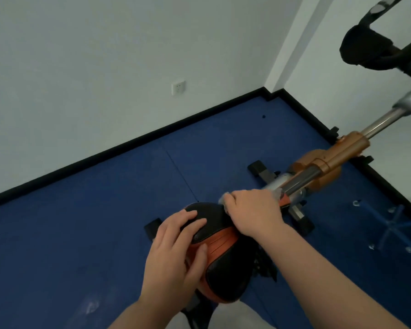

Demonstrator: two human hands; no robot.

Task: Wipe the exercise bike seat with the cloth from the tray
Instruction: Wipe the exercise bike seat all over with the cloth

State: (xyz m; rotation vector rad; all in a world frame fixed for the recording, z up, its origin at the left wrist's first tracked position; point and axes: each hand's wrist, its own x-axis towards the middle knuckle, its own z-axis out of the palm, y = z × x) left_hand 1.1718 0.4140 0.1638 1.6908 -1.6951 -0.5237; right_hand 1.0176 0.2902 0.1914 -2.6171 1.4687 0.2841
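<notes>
Seat [220,262] of the exercise bike, black and orange, near centre. My left hand [173,252] lies flat on its left side, fingers spread, holding nothing. My right hand [252,212] is closed on the pale cloth [224,198] at the seat's far end. Blue floor [81,233] lies open to the left.

Blk/orange seat [220,264], pale cloth [226,198] at nose
</notes>
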